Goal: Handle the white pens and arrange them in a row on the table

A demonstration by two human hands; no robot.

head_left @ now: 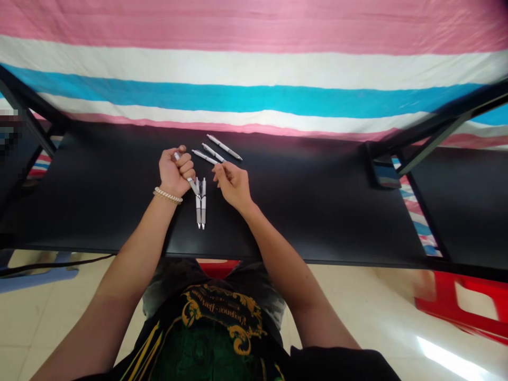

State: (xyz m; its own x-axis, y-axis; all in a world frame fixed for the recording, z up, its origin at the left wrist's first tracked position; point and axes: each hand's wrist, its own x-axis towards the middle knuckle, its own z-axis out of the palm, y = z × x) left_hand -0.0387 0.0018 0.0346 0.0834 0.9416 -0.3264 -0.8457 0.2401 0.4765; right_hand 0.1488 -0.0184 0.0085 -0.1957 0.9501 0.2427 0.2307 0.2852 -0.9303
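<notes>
5 pens (203, 206) lie on a black table (317, 222). The left hand (177, 172) grips a 6th pen (192, 185) in its fist. The right hand's (233, 185) fingertips (217, 169), pinched narrow, sit at the end of a slanting pen (205, 157); whether they hold it cannot be told.

Your left hand (177, 172) is clenched in a tight fist, with a beaded bracelet (168, 195) around its wrist. Your right hand (233, 186) sits near it, its fingertips (217, 169) pinched together, wrist slightly bent.
</notes>
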